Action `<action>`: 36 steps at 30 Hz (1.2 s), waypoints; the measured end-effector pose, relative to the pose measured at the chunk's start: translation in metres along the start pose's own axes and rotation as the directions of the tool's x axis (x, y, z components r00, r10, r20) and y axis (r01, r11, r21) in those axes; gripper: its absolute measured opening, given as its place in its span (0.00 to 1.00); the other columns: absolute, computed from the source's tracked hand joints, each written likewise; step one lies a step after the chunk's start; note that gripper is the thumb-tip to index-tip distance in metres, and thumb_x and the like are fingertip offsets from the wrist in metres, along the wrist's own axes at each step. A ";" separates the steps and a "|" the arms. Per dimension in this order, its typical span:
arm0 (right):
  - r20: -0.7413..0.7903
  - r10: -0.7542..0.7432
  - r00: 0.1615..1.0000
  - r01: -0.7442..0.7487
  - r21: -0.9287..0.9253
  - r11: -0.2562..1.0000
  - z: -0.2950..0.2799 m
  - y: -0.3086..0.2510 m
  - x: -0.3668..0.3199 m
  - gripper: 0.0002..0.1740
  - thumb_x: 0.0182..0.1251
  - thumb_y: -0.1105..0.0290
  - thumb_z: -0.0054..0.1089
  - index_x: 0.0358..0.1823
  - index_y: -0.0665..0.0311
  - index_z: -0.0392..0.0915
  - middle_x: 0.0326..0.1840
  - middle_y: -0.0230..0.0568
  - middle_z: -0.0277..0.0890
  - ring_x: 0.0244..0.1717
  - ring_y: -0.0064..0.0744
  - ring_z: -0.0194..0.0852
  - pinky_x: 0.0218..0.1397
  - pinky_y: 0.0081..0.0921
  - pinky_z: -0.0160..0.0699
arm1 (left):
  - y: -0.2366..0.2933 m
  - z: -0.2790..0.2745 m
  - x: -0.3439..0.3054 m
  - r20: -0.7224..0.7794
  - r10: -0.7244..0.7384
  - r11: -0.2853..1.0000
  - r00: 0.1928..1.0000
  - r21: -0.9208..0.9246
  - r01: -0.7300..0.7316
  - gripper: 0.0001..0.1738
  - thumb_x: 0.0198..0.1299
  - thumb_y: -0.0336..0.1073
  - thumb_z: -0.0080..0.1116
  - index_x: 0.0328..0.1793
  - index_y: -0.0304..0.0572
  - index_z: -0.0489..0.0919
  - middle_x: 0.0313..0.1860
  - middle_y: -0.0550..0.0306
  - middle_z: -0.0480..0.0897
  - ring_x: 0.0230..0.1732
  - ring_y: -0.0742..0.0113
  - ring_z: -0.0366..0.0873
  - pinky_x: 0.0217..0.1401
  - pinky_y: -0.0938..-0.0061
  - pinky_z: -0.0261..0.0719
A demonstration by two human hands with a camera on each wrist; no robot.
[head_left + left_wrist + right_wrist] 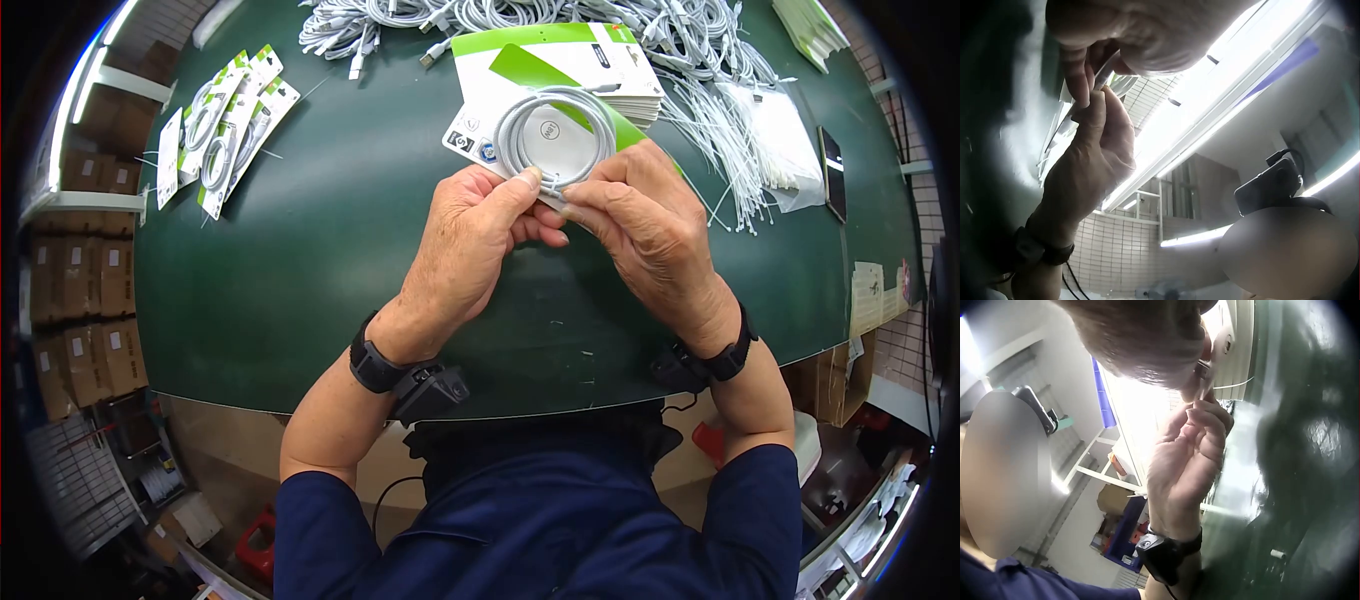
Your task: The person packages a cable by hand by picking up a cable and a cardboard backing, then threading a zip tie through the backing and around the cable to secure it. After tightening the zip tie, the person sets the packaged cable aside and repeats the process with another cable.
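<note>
A coiled grey-white cable (508, 130) lies against a white and green card (478, 128), held up by both hands. The left hand (462, 240) pinches the lower edge of coil and card, its thumb on the coil and its other fingers behind. Close beside it, the right hand (655, 225) pinches at the bottom of the coil with thumb and index finger. In the left wrist view the right hand (1088, 156) meets the near hand at a strip of cable. The right wrist view shows the left hand (1185, 456) with curled fingers at the card's edge.
Behind the hands stands a stack of green and white cards (630, 100). Bundled cables (480, 15) lie along the far edge. White zip ties (725, 150) and a phone (832, 175) are at right; carded cables (225, 135) lie at left.
</note>
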State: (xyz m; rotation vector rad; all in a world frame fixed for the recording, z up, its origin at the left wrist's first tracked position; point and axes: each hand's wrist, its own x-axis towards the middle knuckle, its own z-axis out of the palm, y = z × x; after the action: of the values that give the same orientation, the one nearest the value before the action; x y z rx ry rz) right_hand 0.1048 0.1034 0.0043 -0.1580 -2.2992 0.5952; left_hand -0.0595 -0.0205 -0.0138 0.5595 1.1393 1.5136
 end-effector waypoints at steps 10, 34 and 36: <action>0.148 0.129 0.980 -0.152 0.157 0.976 0.000 0.004 -0.002 0.13 0.62 0.81 0.71 0.49 0.66 0.85 0.41 0.43 0.81 0.44 0.44 0.82 0.47 0.36 0.82 | 0.005 0.004 -0.002 -0.068 0.052 0.991 0.996 0.127 -0.043 0.11 0.74 0.34 0.59 0.48 0.32 0.86 0.37 0.53 0.90 0.35 0.74 0.86 0.39 0.83 0.78; 0.131 -0.012 0.991 0.010 0.015 1.000 -0.007 0.002 -0.002 0.15 0.57 0.86 0.65 0.45 0.65 0.86 0.38 0.40 0.76 0.41 0.41 0.77 0.43 0.36 0.80 | 0.000 0.009 -0.004 -0.024 -0.010 0.998 1.000 0.066 0.011 0.10 0.73 0.28 0.57 0.53 0.28 0.84 0.42 0.51 0.89 0.39 0.70 0.87 0.48 0.75 0.88; 0.138 -0.028 0.990 0.033 -0.033 0.999 -0.007 0.000 0.000 0.15 0.56 0.86 0.65 0.44 0.64 0.86 0.38 0.40 0.76 0.41 0.40 0.77 0.43 0.36 0.80 | 0.000 0.010 -0.004 -0.020 -0.017 0.999 1.000 0.049 0.018 0.10 0.73 0.27 0.56 0.53 0.28 0.84 0.42 0.51 0.89 0.39 0.70 0.87 0.49 0.74 0.88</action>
State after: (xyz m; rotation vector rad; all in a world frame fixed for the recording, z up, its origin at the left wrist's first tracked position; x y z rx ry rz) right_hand 0.1101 0.1056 0.0088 -0.1011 -2.4422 0.5662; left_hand -0.0505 -0.0207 -0.0090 0.5677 1.1961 1.4824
